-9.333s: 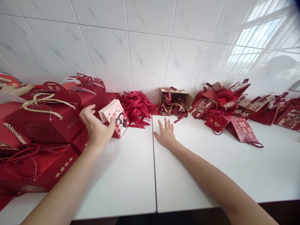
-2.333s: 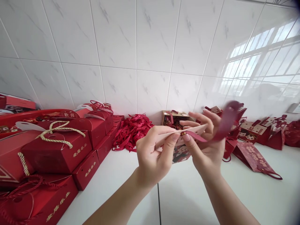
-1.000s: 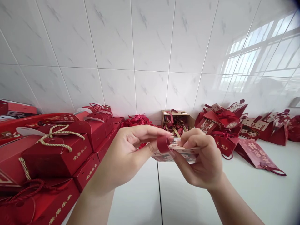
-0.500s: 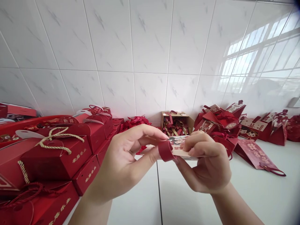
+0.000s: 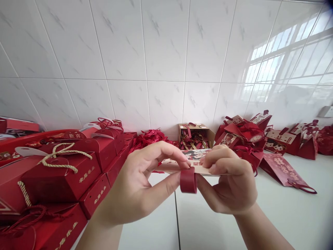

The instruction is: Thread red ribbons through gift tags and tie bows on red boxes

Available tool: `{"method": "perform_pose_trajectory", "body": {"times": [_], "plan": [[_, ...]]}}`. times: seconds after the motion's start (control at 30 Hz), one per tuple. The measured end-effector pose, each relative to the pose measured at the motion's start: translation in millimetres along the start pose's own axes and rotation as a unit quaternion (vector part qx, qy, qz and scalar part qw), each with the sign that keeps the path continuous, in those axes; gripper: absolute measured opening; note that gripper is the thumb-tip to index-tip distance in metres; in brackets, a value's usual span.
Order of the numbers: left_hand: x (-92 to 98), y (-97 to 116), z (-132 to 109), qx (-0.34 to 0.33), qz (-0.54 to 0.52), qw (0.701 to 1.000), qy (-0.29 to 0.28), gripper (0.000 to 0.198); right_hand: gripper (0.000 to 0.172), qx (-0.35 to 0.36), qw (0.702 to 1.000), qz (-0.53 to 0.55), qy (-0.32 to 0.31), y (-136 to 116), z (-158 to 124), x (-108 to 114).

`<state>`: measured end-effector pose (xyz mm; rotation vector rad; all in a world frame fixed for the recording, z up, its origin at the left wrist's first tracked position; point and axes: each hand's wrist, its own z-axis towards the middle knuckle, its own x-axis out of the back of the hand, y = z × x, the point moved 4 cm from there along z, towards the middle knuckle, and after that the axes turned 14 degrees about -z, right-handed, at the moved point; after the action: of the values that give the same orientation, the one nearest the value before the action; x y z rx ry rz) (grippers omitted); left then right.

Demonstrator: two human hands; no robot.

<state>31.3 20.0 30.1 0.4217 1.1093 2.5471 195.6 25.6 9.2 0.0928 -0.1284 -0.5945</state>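
Observation:
In front of me, above the white table (image 5: 145, 225), a cream and red printed gift box (image 5: 171, 165) is held with its edge toward me. A dark red strap loop (image 5: 188, 181) hangs from its near edge. My left hand (image 5: 145, 184) is closed, its index finger at the top of the loop and its thumb against the loop's left side. My right hand (image 5: 231, 180) is closed on the box's right part, fingers curled over the top and thumb underneath beside the loop. The box's far side is hidden behind my hands.
Red gift boxes (image 5: 62, 177) with rope handles are stacked at the left. Red ribbons (image 5: 153, 137) lie near the wall beside an open carton (image 5: 196, 132) of straps. Finished-looking printed boxes (image 5: 249, 133) pile up at the right, with a pink triangular box (image 5: 282, 170) nearer.
The strap loop has turned from facing left to hanging straight down at the box's edge. My left fingers have shifted slightly right and down; my right hand stays nearly still.

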Motion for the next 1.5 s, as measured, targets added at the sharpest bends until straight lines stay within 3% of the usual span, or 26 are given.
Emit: {"method": "perform_pose_trajectory", "body": {"times": [0.23, 0.47, 0.67, 0.8, 0.97, 1.37, 1.5], "plan": [[-2.7, -1, -2, -0.023, -0.028, 0.998, -0.053, 0.028, 0.026, -0.002, 0.999, 0.035, 0.036, -1, -3, 3], [-4.6, 2, -8, -0.108, 0.032, 0.994, -0.001, 0.032, 0.026, -0.020, 0.985, 0.145, 0.086, -1, -8, -2], [-9.3, 8, -8, -0.162, 0.092, 0.982, -0.020, 0.031, 0.052, -0.047, 0.983, 0.178, -0.007, 4, -5, -4], [-11.2, 12, -6, -0.194, 0.111, 0.974, -0.022, 0.027, 0.044, -0.025, 0.989, 0.137, -0.044, 3, 0, 2], [-10.0, 12, -6, -0.191, 0.108, 0.975, -0.025, 0.027, 0.026, -0.025, 0.989, 0.135, -0.057, 0, 2, 2], [-2.4, -3, -6, -0.130, 0.027, 0.991, 0.009, 0.028, 0.014, -0.059, 0.992, 0.112, -0.019, -1, 0, 2], [-0.7, -6, -2, -0.093, 0.022, 0.995, -0.011, 0.026, 0.015, -0.084, 0.989, 0.119, -0.014, 2, -1, -4]]}}
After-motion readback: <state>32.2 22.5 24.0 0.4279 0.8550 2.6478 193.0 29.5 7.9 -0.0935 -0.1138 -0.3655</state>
